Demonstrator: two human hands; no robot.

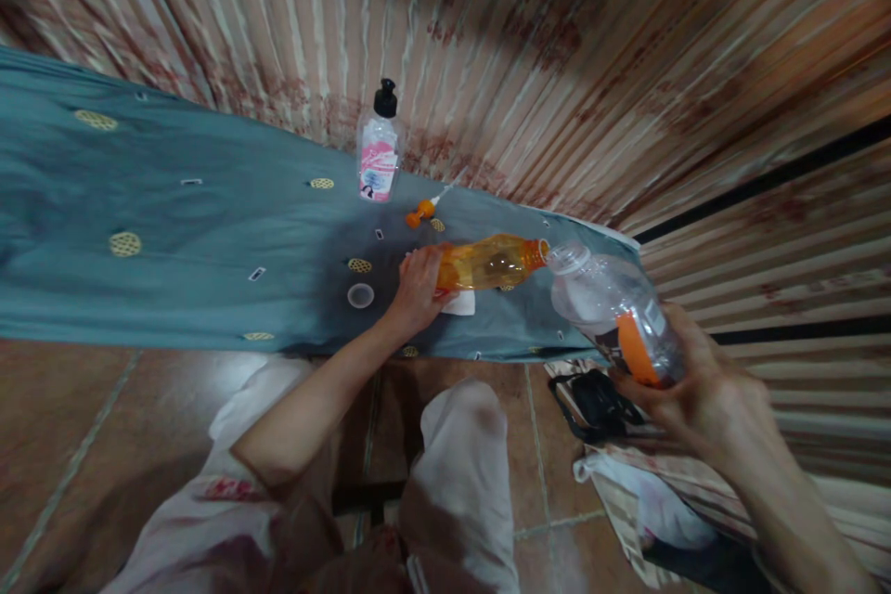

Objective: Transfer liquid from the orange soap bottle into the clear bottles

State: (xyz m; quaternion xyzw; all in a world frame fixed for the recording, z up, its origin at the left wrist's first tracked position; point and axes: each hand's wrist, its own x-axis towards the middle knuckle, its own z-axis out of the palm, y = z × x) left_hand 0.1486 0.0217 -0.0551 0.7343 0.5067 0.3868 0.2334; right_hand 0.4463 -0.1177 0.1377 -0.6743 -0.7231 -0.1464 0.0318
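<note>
My left hand point(419, 286) is wrapped round the lower end of an orange see-through bottle point(491, 262), which lies tilted toward the right with its open neck outward. In my right hand point(703, 390) is a larger clear plastic bottle point(609, 297) with an orange and dark label, gripped at its base. Its uncapped mouth meets or nearly meets the orange bottle's mouth; I cannot tell whether they touch. Behind them an orange pump top point(421, 213) with a thin clear tube lies on the cloth. A small whitish round cap point(360, 296) rests left of my left hand.
A clear bottle with a black pump and pink label point(379, 158) stands at the back of the teal-covered table point(201, 223). A pleated curtain point(487, 46) hangs behind. On the tiled floor at right are a black bag point(595, 404) and a whitish plastic bag point(661, 501).
</note>
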